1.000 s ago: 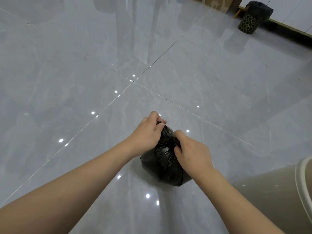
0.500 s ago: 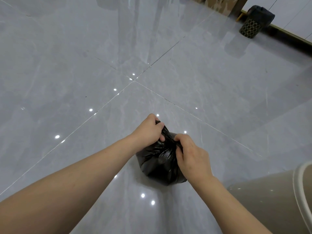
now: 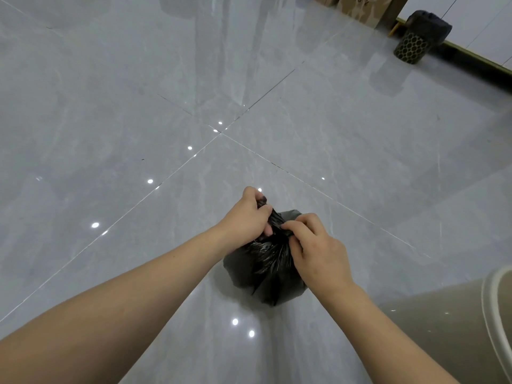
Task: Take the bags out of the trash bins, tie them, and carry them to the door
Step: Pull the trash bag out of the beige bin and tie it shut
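Note:
A small, full black trash bag point(image 3: 266, 270) sits on the grey tiled floor in front of me. My left hand point(image 3: 248, 217) grips the gathered top of the bag from the left, with a strip of plastic showing between its curled fingers. My right hand point(image 3: 315, 248) pinches the twisted neck from the right, close against the left hand. The neck itself is mostly hidden by my fingers. A beige trash bin point(image 3: 454, 328) lies at the lower right edge, its rim partly cut off.
A second bin with a honeycomb pattern and a black bag in it point(image 3: 415, 40) stands far off at the top right by a dark baseboard point(image 3: 476, 59). Cardboard boxes point(image 3: 360, 6) sit at the top edge. Glossy floor tiles point(image 3: 110, 120) stretch to the left and ahead.
Both hands have stayed on the bag's neck and shifted their fingers; the right hand's fingertips have moved up to pinch the top beside the left hand. The bag remains on the floor.

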The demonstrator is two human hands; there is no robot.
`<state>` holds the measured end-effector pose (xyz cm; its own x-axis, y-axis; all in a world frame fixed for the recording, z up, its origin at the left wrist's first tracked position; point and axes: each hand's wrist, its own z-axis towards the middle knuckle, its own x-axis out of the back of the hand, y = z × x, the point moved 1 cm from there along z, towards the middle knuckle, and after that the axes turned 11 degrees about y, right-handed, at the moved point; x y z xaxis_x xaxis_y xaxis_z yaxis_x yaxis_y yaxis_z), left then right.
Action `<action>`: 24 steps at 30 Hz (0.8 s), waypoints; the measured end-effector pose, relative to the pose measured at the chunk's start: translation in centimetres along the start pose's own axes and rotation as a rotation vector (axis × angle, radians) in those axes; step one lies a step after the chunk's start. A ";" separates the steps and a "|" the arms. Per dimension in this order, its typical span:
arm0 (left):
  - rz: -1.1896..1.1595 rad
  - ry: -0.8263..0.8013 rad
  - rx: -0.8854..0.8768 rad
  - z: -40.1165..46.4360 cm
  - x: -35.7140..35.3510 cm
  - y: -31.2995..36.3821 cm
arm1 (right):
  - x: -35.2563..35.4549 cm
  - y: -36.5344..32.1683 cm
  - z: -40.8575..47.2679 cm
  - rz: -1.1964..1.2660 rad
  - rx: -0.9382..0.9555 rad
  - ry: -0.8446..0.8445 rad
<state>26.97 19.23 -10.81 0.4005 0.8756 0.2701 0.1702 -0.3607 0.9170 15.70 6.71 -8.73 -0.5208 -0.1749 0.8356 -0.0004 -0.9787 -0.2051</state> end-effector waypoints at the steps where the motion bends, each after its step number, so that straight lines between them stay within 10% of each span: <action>1: -0.073 -0.026 0.001 -0.3 0.1 0.0 | 0.0 0.1 0.1 -0.004 -0.045 -0.007; 9: 0.158 -0.033 -0.303 -2.8 -0.4 -1.5 | -0.5 1.4 1.0 0.058 -0.375 -0.200; 15: 0.480 0.031 -0.570 -2.4 0.4 -2.4 | 0.4 1.8 2.0 0.839 -1.116 -0.587; 24: 0.508 0.016 -0.628 -2.8 0.4 -2.4 | 1.0 2.2 2.0 0.909 -1.320 -0.665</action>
<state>24.16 21.35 -12.11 0.2788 0.6596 0.6980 -0.5688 -0.4722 0.6734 16.83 4.20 -7.32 -0.3387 -0.9179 0.2068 -0.7478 0.1292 -0.6512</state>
